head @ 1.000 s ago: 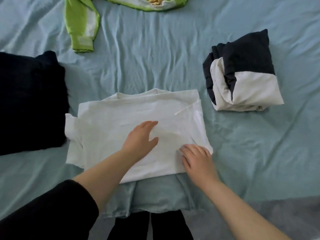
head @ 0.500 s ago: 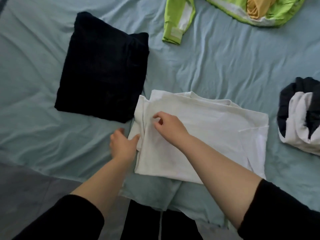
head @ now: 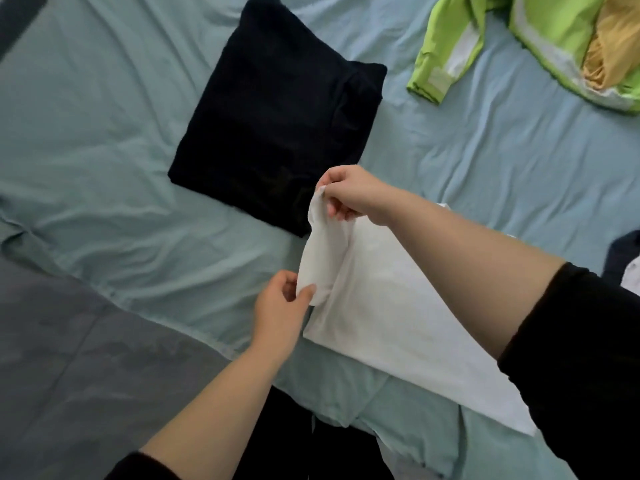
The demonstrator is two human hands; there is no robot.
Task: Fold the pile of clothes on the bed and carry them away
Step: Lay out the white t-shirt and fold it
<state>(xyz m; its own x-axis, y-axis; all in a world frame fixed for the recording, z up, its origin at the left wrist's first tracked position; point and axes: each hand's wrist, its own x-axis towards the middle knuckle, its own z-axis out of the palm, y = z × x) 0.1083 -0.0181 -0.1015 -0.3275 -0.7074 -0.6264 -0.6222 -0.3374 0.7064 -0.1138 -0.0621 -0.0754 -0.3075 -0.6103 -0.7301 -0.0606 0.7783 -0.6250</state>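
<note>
A white shirt [head: 388, 306], partly folded, lies on the light blue bed sheet [head: 104, 161] near the bed's front edge. Its left end is lifted off the sheet. My right hand [head: 349, 195] pinches the far corner of that end, raised above the bed. My left hand [head: 280, 313] pinches the near corner, lower down. My right forearm crosses over the shirt and hides part of it. A folded black garment [head: 277, 133] lies just behind the lifted end.
A lime green and white jacket [head: 540, 43] with a yellow lining lies unfolded at the far right. A folded dark and white bundle [head: 627, 261] shows at the right edge. Grey floor [head: 69, 358] lies at the lower left, beside the bed.
Both hands have taken hold of the shirt's left end and lifted it off the bed. The view has swung left since a second ago.
</note>
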